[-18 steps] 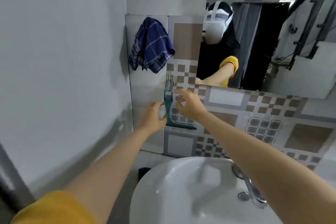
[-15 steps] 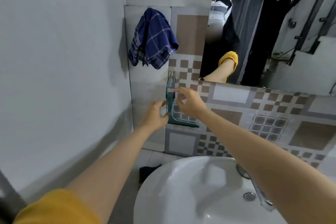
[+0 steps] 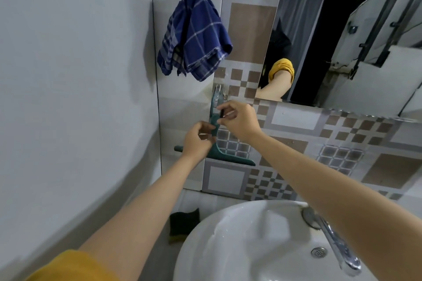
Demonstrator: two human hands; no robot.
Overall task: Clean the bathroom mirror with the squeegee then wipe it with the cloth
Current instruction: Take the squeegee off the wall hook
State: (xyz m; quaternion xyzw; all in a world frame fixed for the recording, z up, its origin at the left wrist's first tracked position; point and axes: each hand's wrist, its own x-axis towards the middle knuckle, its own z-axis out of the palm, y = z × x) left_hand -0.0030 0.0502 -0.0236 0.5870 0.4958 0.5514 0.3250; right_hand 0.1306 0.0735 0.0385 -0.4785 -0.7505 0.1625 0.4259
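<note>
Both hands on the squeegee (image 3: pixel 214 141), which hangs on the tiled wall left of the mirror (image 3: pixel 347 36). Left hand (image 3: pixel 198 140) curled round its lower handle, right hand (image 3: pixel 239 118) pinching higher up. Forearms reach over the sink (image 3: pixel 228 246). Cloth (image 3: pixel 194 34) hangs above, untouched.

Both forearms are bare from the wrist up past the elbow, with no watch, ring or band visible on the left hand (image 3: pixel 199 138) or the right hand (image 3: pixel 239 121). A mustard-yellow short sleeve (image 3: pixel 75 266) with a soft, rounded hem shows at about 7 o'clock in the picture, on the left upper arm. The mirror (image 3: pixel 342 36), at about 1 o'clock, reflects a matching yellow sleeve bunched in folds above a bare arm, with dark clothing above that.
</note>
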